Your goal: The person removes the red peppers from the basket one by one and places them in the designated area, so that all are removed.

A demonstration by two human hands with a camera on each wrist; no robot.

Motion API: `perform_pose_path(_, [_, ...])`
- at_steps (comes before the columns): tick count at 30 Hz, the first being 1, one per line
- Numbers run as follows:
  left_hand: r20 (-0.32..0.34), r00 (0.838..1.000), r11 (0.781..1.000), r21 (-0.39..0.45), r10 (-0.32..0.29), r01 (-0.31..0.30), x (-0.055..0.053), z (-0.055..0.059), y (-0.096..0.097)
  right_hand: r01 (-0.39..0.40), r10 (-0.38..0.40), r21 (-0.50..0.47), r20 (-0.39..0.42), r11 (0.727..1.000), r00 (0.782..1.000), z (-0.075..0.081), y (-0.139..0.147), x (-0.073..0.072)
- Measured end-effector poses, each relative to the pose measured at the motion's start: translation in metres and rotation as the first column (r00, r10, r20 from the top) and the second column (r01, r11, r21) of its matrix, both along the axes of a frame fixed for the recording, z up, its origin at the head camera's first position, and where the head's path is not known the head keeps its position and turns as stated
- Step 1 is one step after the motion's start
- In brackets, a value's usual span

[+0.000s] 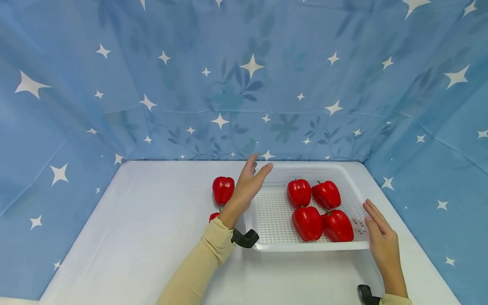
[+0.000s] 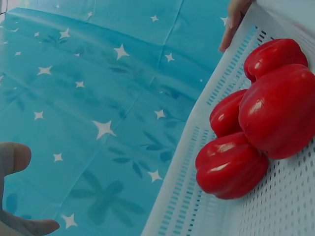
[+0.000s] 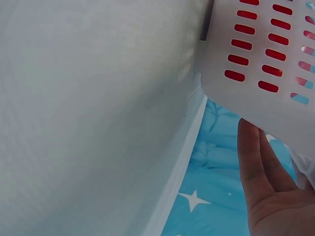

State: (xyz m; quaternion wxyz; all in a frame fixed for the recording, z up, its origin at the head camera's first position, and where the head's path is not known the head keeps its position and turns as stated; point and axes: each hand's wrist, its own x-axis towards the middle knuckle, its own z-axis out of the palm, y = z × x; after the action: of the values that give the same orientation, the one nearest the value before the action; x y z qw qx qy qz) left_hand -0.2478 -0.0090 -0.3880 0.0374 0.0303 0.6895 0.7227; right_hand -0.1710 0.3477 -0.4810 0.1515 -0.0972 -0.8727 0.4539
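Note:
A white perforated plastic basket (image 1: 274, 245) holds several red bell peppers (image 1: 306, 223), grouped toward its right side. My left hand (image 1: 245, 186) is over the basket's left rim, thumb and fingers spread apart. Nothing lies between that thumb (image 2: 15, 158) and the fingers in the left wrist view. At the basket's right end is my right hand (image 1: 384, 241), its fingers fairly straight and its fingertips right at the rim. In the right wrist view those fingers (image 3: 252, 160) meet the edge of the slotted wall.
Left of the basket, a red bell pepper (image 1: 223, 190) stands on the white table (image 1: 152, 220). Another pepper (image 1: 214, 216) in front of it is partly hidden by my left wrist. A blue star-patterned cloth (image 1: 228, 93) hangs behind the table and along both sides.

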Motion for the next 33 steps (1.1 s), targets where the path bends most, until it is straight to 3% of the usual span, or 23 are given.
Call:
perform_pose_path(11, [0.084, 0.995, 0.998, 0.025, -0.057, 0.055, -0.016, -0.007, 0.027, 0.005, -0.004, -0.003, 0.024, 1.0, 1.0, -0.001, 0.0, 0.001])
perform_pose_path(24, [0.155, 0.984, 0.996, -0.021, -0.087, 0.091, -0.031, -0.02, 0.058, 0.006, -0.006, 0.0, 0.015, 1.0, 1.0, 0.0, 0.001, -0.001])
perform_pose_path(33, [0.223, 0.972, 0.993, -0.073, -0.07, 0.088, -0.039, -0.029, 0.071, 0.012, -0.012, -0.001, 0.008, 1.0, 1.0, -0.001, 0.001, -0.001])
